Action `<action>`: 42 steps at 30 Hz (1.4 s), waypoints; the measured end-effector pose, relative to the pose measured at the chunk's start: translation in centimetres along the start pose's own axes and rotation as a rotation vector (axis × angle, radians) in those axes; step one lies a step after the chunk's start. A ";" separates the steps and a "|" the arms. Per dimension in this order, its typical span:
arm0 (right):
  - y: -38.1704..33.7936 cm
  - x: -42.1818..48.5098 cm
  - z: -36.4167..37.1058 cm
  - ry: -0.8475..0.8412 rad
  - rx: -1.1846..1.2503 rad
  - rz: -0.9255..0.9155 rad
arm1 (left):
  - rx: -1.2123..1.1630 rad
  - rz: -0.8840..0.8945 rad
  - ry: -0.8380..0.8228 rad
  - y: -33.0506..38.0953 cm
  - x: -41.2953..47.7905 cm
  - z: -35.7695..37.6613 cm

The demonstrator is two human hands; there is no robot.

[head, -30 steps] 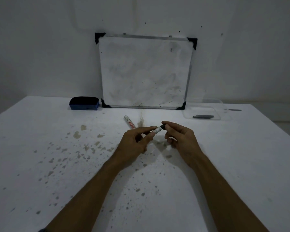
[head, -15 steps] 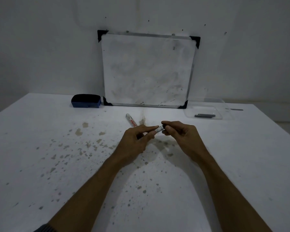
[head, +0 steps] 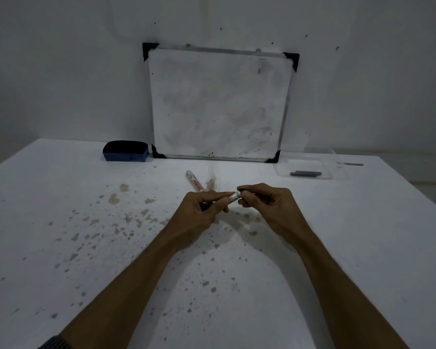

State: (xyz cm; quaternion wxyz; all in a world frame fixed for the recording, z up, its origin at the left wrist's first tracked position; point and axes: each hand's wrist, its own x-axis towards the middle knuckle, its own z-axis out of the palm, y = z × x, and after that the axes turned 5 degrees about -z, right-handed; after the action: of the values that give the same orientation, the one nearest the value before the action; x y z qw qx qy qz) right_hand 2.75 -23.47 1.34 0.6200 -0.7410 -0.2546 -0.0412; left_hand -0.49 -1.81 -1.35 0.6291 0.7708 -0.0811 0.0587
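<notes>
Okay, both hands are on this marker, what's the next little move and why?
Probably pull the right hand straight away from the left hand: it pinches the dark cap while the left holds the marker barrel, and the cap looks seated against it. The whiteboard stands at the wall behind.

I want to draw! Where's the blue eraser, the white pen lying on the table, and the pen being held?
Blue felt-topped eraser (head: 125, 148): head view, black top.
White red-lettered marker (head: 194, 181): head view, mid-barrel.
White gripped marker (head: 233, 196): head view, exposed barrel.
</notes>
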 end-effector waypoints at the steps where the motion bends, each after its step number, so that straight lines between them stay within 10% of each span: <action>1: 0.0 0.0 -0.1 -0.008 -0.002 0.004 | 0.005 -0.003 0.002 0.1 0.0 0.0; 19: -1.0 -0.1 3.1 0.116 0.402 0.224 | 0.134 -0.034 0.249 1.4 0.2 -0.3; 24: -0.6 0.4 2.0 0.261 0.030 0.217 | 0.507 -0.169 0.560 -1.6 2.9 -2.8; 42: 2.3 10.7 6.7 0.191 -0.534 0.375 | 0.637 -0.160 0.441 -3.4 5.1 -2.7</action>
State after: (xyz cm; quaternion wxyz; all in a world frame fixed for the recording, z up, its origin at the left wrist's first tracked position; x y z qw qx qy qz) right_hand 11.32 -13.88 1.83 0.4218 -0.9040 -0.0350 -0.0609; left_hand 5.18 1.26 -3.07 0.3634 0.9003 0.1383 0.1957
